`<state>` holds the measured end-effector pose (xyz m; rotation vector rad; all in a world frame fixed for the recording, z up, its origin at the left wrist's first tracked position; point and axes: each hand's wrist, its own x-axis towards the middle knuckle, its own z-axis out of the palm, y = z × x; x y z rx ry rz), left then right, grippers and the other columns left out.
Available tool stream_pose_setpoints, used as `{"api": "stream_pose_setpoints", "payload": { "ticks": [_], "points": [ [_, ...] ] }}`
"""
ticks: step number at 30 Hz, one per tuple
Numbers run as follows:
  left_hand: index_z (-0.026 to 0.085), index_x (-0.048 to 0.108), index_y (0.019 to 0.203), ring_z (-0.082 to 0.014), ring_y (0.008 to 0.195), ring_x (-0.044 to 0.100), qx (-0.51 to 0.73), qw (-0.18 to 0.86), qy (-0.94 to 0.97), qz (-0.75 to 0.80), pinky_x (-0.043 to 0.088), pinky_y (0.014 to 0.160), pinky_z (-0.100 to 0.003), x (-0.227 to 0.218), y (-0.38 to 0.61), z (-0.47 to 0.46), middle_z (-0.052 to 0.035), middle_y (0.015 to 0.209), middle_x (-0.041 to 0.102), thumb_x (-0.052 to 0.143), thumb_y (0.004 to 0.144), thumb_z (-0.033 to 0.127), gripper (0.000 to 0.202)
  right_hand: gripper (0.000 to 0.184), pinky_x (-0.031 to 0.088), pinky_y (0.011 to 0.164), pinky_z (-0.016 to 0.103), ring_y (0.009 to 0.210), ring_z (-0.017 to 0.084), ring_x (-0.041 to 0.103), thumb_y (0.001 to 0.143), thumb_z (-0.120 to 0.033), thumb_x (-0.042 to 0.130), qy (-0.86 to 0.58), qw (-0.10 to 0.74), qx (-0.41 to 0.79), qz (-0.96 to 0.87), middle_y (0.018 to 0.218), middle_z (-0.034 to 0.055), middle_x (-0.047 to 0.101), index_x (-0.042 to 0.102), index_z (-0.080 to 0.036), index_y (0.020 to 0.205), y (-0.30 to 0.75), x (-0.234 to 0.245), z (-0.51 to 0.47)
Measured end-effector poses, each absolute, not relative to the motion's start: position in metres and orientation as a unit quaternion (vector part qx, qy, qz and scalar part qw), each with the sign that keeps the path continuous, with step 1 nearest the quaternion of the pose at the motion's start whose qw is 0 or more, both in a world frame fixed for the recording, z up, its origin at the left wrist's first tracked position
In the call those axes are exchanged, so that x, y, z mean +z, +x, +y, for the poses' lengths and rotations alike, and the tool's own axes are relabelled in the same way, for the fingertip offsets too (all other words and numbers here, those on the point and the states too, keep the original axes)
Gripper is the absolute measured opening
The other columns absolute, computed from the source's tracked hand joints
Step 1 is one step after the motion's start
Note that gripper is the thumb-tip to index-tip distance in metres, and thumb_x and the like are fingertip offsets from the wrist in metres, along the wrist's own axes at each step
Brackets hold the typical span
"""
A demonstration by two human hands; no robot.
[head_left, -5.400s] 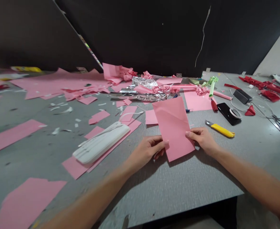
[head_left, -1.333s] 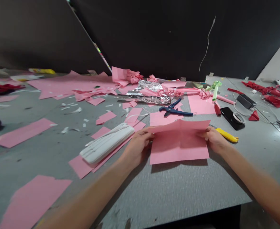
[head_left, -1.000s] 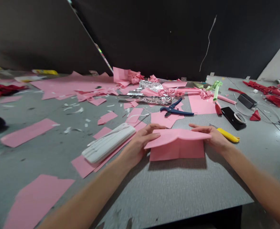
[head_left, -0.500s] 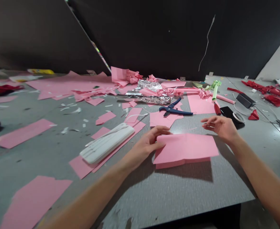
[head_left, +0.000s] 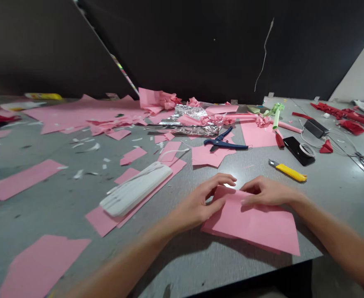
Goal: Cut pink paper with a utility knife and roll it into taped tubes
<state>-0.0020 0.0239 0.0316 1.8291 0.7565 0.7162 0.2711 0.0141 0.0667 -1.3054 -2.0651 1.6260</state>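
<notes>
And here's the change: the right hand [head_left: 269,192], off the paper half a second ago, is back on the pink sheet [head_left: 258,223], so we have both hands at its far edge. The left hand [head_left: 199,207] looks narrowed on the sheet's corner, thumb lying on top, fingers reaching past the edge. The right hand holds close beside it, thumb on the paper, fingers curled over the far side; how hard they press, we can't see.

The sheet has swung round, too! It lay nearly square to us, and now it slants across the front of the bench [head_left: 182,265], one corner down by the front edge. Five seconds back it was a single sheet held up; here it's doubled, a second layer peeping out along the near side. The layers don't match there, and that near side seems to stand off the bench, so we'd judge the fold is made but not yet pressed flat.

With the right hand drawn in, we get the whole yellow knife [head_left: 290,172], lying just beyond that hand, blade showing. No move from the blue cutter [head_left: 231,145], resting over cut pink pieces [head_left: 208,158] farther back.
</notes>
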Motion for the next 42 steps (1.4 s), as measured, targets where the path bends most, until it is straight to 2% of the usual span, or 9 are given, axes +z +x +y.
{"api": "stream_pose_setpoints", "payload": {
  "ticks": [2, 5, 7, 10, 14, 18, 24, 30, 42],
  "points": [
    [0.031, 0.072, 0.13, -0.0288, 0.133, 0.062, 0.328, 0.498, 0.738, 0.315, 0.053, 0.103, -0.04, 0.032, -0.002, 0.024, -0.0088, 0.15, 0.064, 0.068, 0.094, 0.025, 0.036, 0.037, 0.031, 0.055, 0.027, 0.063, 0.011, 0.047, 0.09, -0.053, 0.082, -0.434, 0.103, 0.579, -0.683, 0.069, -0.0046, 0.057, 0.073, -0.019, 0.081, 0.267, 0.066, 0.011],
    [0.031, 0.073, 0.127, -0.0244, 0.112, 0.067, 0.385, 0.532, 0.673, 0.339, 0.056, 0.092, -0.036, 0.032, -0.003, 0.026, -0.0082, 0.144, 0.067, 0.073, 0.095, 0.033, 0.032, 0.031, 0.033, 0.054, 0.027, 0.06, 0.012, 0.05, 0.088, -0.047, 0.081, -0.457, 0.14, 0.601, -0.64, 0.07, -0.003, 0.06, 0.071, -0.018, 0.08, 0.265, 0.063, 0.008],
    [0.03, 0.075, 0.122, -0.0212, 0.097, 0.067, 0.43, 0.556, 0.608, 0.37, 0.056, 0.082, -0.034, 0.032, -0.003, 0.028, -0.0068, 0.131, 0.072, 0.073, 0.096, 0.041, 0.028, 0.031, 0.039, 0.056, 0.027, 0.063, 0.014, 0.057, 0.084, -0.047, 0.083, -0.481, 0.194, 0.623, -0.585, 0.076, 0.0008, 0.068, 0.076, -0.017, 0.088, 0.265, 0.058, 0.007],
    [0.027, 0.075, 0.115, -0.0168, 0.074, 0.06, 0.467, 0.599, 0.518, 0.393, 0.05, 0.064, -0.029, 0.027, -0.003, 0.032, -0.0039, 0.099, 0.074, 0.068, 0.099, 0.057, 0.035, 0.046, 0.05, 0.065, 0.031, 0.073, 0.02, 0.069, 0.076, -0.051, 0.09, -0.486, 0.28, 0.667, -0.49, 0.092, 0.0081, 0.078, 0.08, -0.016, 0.104, 0.264, 0.051, 0.007],
    [0.021, 0.073, 0.1, -0.012, 0.052, 0.046, 0.432, 0.652, 0.494, 0.379, 0.036, 0.049, -0.025, 0.017, 0.002, 0.029, 0.0029, 0.061, 0.056, 0.071, 0.092, 0.071, 0.05, 0.053, 0.055, 0.07, 0.033, 0.08, 0.025, 0.074, 0.072, -0.052, 0.095, -0.484, 0.333, 0.671, -0.452, 0.099, 0.0115, 0.081, 0.081, -0.015, 0.108, 0.26, 0.046, 0.006],
    [0.02, 0.069, 0.092, -0.0102, 0.051, 0.047, 0.405, 0.672, 0.483, 0.39, 0.036, 0.049, -0.025, 0.014, 0.012, 0.019, 0.002, 0.064, 0.06, 0.086, 0.083, 0.062, 0.046, 0.048, 0.056, 0.07, 0.033, 0.08, 0.024, 0.075, 0.075, -0.051, 0.095, -0.489, 0.35, 0.664, -0.445, 0.1, 0.0109, 0.082, 0.082, -0.017, 0.107, 0.256, 0.045, 0.002],
    [0.019, 0.059, 0.068, -0.0091, 0.05, 0.04, 0.401, 0.629, 0.52, 0.416, 0.028, 0.048, -0.025, 0.022, 0.021, 0.01, 0.0023, 0.057, 0.051, 0.081, 0.088, 0.058, 0.049, 0.052, 0.055, 0.069, 0.031, 0.078, 0.023, 0.074, 0.074, -0.054, 0.096, -0.483, 0.324, 0.679, -0.448, 0.097, 0.0102, 0.081, 0.082, -0.015, 0.106, 0.253, 0.046, -0.004],
    [0.019, 0.062, 0.07, -0.0093, 0.05, 0.04, 0.382, 0.638, 0.527, 0.412, 0.027, 0.048, -0.026, 0.021, 0.021, 0.007, 0.0019, 0.059, 0.052, 0.078, 0.089, 0.063, 0.051, 0.058, 0.047, 0.06, 0.028, 0.067, 0.019, 0.066, 0.063, -0.056, 0.101, -0.511, 0.254, 0.687, -0.449, 0.084, 0.0106, 0.077, 0.081, -0.009, 0.091, 0.253, 0.044, -0.006],
    [0.021, 0.057, 0.061, -0.0098, 0.045, 0.039, 0.369, 0.648, 0.523, 0.413, 0.023, 0.046, -0.028, 0.02, 0.021, 0.005, 0.0026, 0.051, 0.047, 0.072, 0.093, 0.063, 0.055, 0.049, 0.05, 0.061, 0.029, 0.068, 0.019, 0.068, 0.067, -0.052, 0.099, -0.53, 0.281, 0.67, -0.436, 0.086, 0.0108, 0.079, 0.083, -0.012, 0.091, 0.245, 0.043, -0.013]
  ]
}}
